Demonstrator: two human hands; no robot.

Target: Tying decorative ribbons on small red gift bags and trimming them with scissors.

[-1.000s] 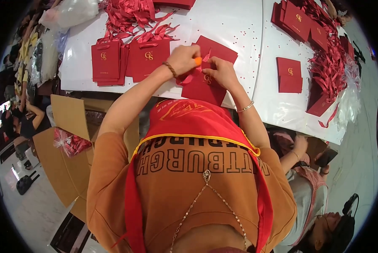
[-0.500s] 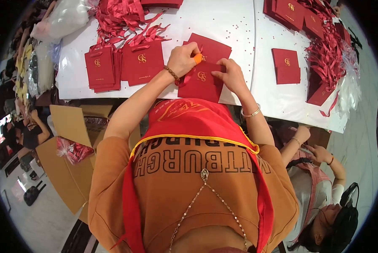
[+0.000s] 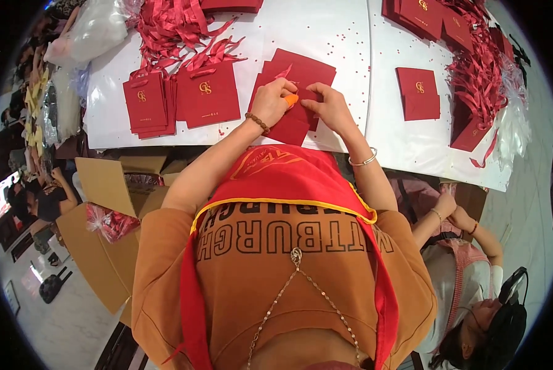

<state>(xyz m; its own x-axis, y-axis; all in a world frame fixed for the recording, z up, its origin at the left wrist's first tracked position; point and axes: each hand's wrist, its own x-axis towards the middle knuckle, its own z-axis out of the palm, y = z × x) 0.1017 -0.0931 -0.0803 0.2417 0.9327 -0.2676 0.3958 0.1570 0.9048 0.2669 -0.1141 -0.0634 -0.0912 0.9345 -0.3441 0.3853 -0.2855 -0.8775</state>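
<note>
The left hand (image 3: 271, 103) is curled narrow, its fingertips bunched beside an orange finger cover (image 3: 292, 99); whether they pinch anything is hidden. The right hand (image 3: 334, 111) is half-curled, thumb near forefinger, at the flat red bag (image 3: 288, 131); its grip cannot be made out. That bag lies beneath and between both hands, reaching toward the body. Half a second ago its gold emblem faced up between them; now that emblem is out of sight, the bag's near edge slants, and the left hand has come lower, nearer the body. Just beyond the left hand a ribbon end (image 3: 284, 71) sticks up, and past both hands more red bags (image 3: 304, 60) lie overlapping. Left of the left hand are two bag piles (image 3: 206, 94), with heaped ribbons (image 3: 174, 24) beyond. Well right of the right hand, a red pair (image 3: 419, 92) rests on the white table (image 3: 381, 145).
</note>
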